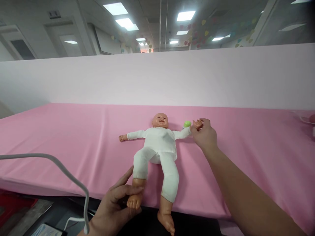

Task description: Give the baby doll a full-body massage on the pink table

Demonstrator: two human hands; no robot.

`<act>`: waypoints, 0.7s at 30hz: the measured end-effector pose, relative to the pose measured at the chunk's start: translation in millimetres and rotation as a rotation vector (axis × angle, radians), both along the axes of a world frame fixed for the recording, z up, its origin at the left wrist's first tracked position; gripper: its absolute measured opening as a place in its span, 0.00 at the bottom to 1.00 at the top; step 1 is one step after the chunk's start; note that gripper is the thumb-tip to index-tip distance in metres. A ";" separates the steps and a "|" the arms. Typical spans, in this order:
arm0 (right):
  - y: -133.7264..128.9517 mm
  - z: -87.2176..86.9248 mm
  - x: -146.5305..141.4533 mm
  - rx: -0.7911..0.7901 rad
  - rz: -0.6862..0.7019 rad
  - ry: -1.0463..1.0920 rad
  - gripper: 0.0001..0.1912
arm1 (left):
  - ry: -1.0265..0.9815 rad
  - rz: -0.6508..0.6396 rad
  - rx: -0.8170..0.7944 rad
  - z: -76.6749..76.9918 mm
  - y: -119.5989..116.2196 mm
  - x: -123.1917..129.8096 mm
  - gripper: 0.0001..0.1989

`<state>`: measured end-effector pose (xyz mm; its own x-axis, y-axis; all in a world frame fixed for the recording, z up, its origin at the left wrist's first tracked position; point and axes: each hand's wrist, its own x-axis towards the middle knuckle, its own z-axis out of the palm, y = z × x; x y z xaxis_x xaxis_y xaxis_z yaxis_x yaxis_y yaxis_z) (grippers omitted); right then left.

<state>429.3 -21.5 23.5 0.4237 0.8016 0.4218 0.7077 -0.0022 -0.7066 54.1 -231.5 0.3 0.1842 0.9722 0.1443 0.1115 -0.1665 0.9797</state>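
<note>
A baby doll (160, 141) with a white cloth body lies on its back on the pink sheet (81, 137), head toward the wall and feet over the near edge. My left hand (115, 201) is wrapped round the doll's lower leg and foot (137, 188) at the left. The other foot (166, 214) hangs free beside it. With my right hand (205, 134) I pinch the doll's hand and wrist (197, 124) at the right. Just behind that arm sits a small object with a bright green top (187, 124), partly hidden by the sleeve.
A white low wall (157, 78) runs along the back, with glass above it. A grey cable (66, 173) loops in from the left, in front of the sheet. A red item (14, 206) is low at the left. Something partly cut off (312, 119) lies at the right edge.
</note>
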 end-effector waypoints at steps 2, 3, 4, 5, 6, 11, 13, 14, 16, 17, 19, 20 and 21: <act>-7.6 2.0 -22.2 0.150 0.102 -0.063 0.29 | 0.027 -0.019 -0.011 15.4 7.5 4.6 0.15; -10.8 0.7 -33.6 0.224 0.163 -0.112 0.27 | 0.039 -0.025 -0.011 22.3 12.1 7.9 0.15; -13.4 -1.9 -44.6 0.286 0.224 -0.169 0.25 | 0.048 -0.028 -0.001 28.2 17.1 11.5 0.15; -15.6 -5.4 -54.7 0.337 0.277 -0.228 0.23 | 0.057 -0.036 0.014 33.1 22.5 15.6 0.15; -17.4 -9.4 -63.7 0.380 0.327 -0.286 0.22 | 0.066 -0.047 0.033 36.9 28.2 19.9 0.15; -20.2 -23.7 -88.5 0.455 0.554 -0.511 0.15 | 0.077 -0.071 0.124 46.2 57.6 40.7 0.14; -20.2 -24.7 -91.6 0.415 0.644 -0.584 0.11 | 0.051 -0.063 0.134 47.3 67.0 46.8 0.18; -20.4 -24.7 -92.6 0.393 0.672 -0.616 0.10 | 0.041 -0.069 0.132 47.6 70.9 49.2 0.19; -21.2 -24.5 -94.0 0.369 0.684 -0.653 0.11 | 0.027 -0.093 0.122 48.2 76.9 52.6 0.18; -21.6 -24.5 -94.4 0.363 0.681 -0.654 0.11 | 0.019 -0.102 0.119 48.5 78.7 53.6 0.18; -22.0 -24.4 -94.1 0.353 0.677 -0.622 0.11 | 0.000 -0.101 0.114 49.6 79.5 54.0 0.18; -21.9 -23.9 -93.1 0.352 0.663 -0.589 0.11 | -0.009 -0.093 0.111 50.2 78.0 53.4 0.18; -21.5 -23.0 -91.3 0.353 0.636 -0.547 0.11 | -0.015 -0.080 0.105 50.7 74.9 52.3 0.17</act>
